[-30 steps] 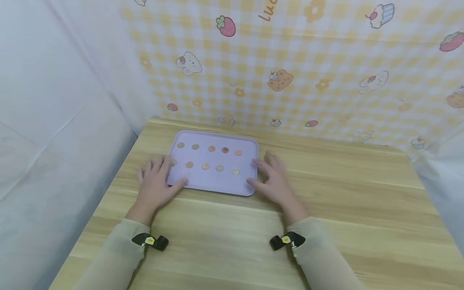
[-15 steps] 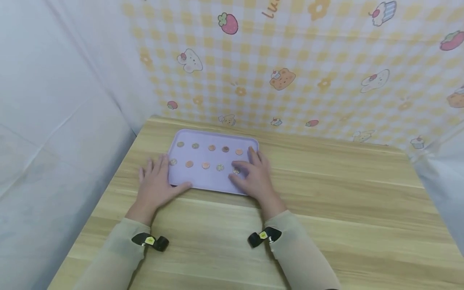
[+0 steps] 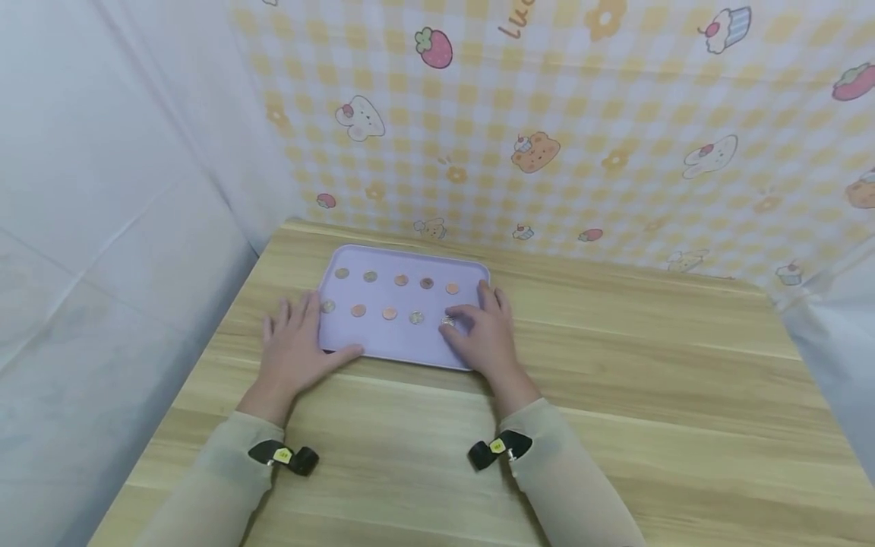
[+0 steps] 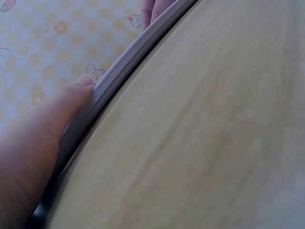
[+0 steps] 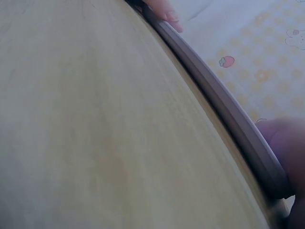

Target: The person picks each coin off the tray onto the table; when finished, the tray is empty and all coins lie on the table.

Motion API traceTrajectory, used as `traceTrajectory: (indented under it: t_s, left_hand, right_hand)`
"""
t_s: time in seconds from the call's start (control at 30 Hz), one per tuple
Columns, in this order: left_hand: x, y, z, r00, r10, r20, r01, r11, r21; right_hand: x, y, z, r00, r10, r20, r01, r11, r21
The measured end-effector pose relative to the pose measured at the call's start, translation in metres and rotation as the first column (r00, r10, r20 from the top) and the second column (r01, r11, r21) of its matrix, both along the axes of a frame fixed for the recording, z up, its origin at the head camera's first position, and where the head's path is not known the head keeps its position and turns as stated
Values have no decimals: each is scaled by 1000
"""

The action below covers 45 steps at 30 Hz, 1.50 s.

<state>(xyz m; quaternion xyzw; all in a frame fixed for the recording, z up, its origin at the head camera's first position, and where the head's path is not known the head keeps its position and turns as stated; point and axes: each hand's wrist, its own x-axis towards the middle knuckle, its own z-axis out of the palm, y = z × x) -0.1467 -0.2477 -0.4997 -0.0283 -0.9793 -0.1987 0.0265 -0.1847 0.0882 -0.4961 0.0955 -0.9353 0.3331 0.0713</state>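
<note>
On the wooden surface (image 3: pixel 615 395), toward the far side near the checked cartoon backdrop (image 3: pixel 615 137), a lilac tray (image 3: pixel 403 343) is lying flat with ten coins set out in two rows of five. The person's left hand (image 3: pixel 292 351) is resting at the tray's nine o'clock edge, fingers (image 3: pixel 301 313) spread and relaxed, thumb lying along the near rim; the left wrist view is showing that thumb pressing against the rim, steadying it rather than gripping. The right hand (image 3: pixel 482 334) is reaching over the tray's four o'clock corner, its fingers (image 3: pixel 466 313) bending down toward the silvery coin (image 3: pixel 447 321) at the right end of the near row. Whether they are actually pinching it I cannot tell, since the fingertips are covering most of it. I would judge that the picking up of that coin is just beginning. The next move seems to be calling for a fine fingertip pinch or a slide toward the rim, because a flat coin on a smooth tray is offering little edge to catch, while the left hand is bracing the tray against shifting.
</note>
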Motion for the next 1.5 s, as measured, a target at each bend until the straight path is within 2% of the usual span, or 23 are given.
traceTrajectory:
  t_s: [0.37,0.5,0.7,0.9,1.0,1.27,1.5]
  left_hand:
    - [3,3,6,1000,0,-8,0,1000,-12]
    - [4,5,8,1000,-3,-5,3,1000,-17]
    - [5,6,11,1000,-3,-1,3,1000,-11]
    - [4,6,9,1000,-6,-15,6,1000,-6]
    - [4,6,9,1000,-8,-21,8,1000,-6]
    - [4,5,7,1000,-8,-29,8,1000,-1]
    - [5,5,6,999,-11,-43,11,1000,-2]
  right_hand:
    - [-2,1,4,997,12,80,-10,1000,-22]
    - [-2,2,1,999,30,31,-28,998,-64]
    - [1,1,-3,993,77,-86,-87,989,-120]
    - [3,-1,-1,964,182,-193,-193,980,-44]
    - [3,0,-2,958,205,-201,-216,976,-36]
    - [0,1,-1,982,142,-125,-160,976,-148]
    - [1,4,-4,992,73,-98,-98,954,-282]
